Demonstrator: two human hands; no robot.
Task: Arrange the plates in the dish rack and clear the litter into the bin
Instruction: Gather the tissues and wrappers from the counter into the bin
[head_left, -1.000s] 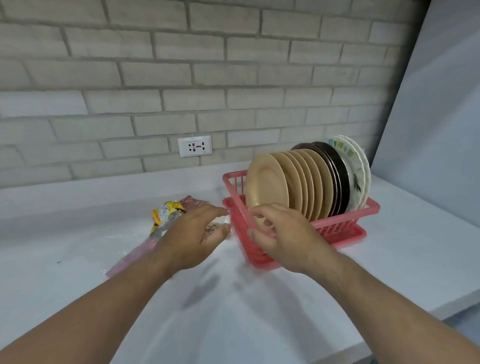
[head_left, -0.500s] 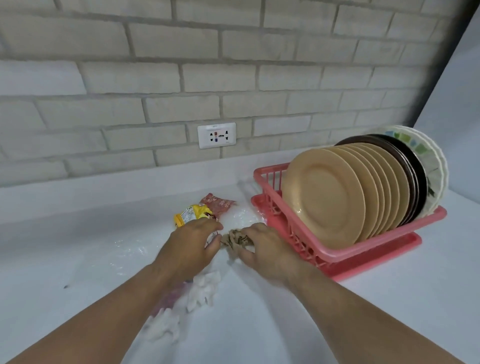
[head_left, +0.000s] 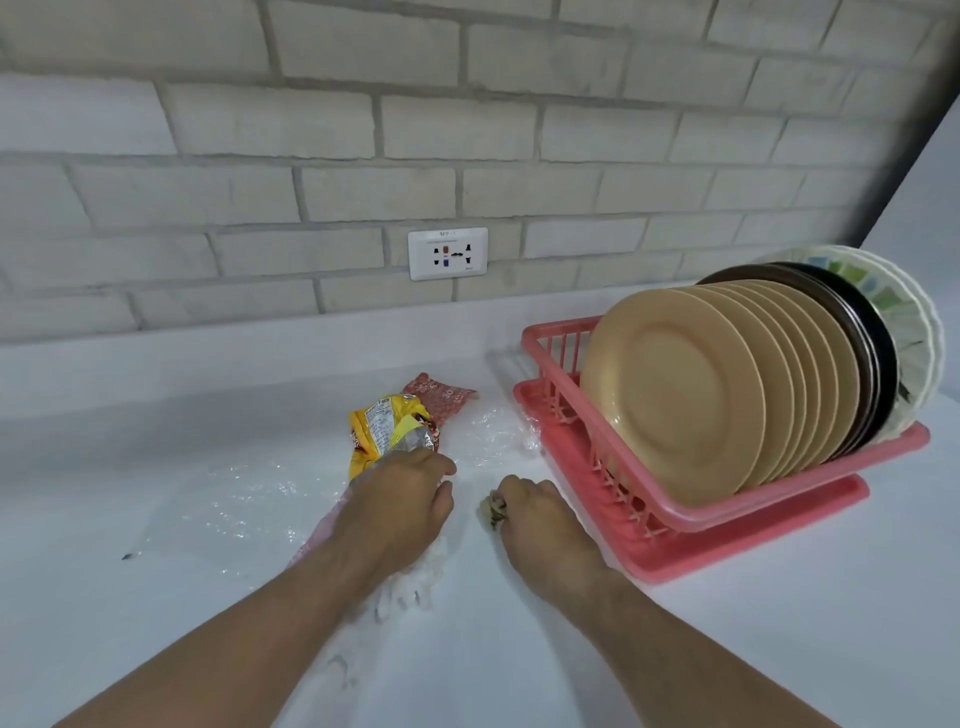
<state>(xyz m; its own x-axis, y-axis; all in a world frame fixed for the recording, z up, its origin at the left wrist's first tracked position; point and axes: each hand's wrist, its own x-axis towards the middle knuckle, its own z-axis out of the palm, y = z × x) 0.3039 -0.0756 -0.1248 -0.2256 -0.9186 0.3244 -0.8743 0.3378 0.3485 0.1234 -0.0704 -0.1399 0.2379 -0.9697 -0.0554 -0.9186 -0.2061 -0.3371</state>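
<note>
Head view: right hand (head_left: 540, 519) fingers curled tight round a small crumpled wad (head_left: 493, 512) on the counter (head_left: 779, 623). Left hand (head_left: 400, 501) fingers bent down over near end of yellow wrapper (head_left: 384, 426), actual grip hidden, can't tell. Red wrapper (head_left: 439, 392) just behind it, clear plastic (head_left: 244, 499) spread beneath. Plates (head_left: 675, 395) stand on edge in red rack (head_left: 649, 514), right of the hands

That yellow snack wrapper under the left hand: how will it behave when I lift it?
Probably floppy and very light: the yellow wrapper is creased and looks empty. Its glossy foil may slip in the left hand, whose fingers curl at its torn silver end. The clear film around it might drag along.
</note>
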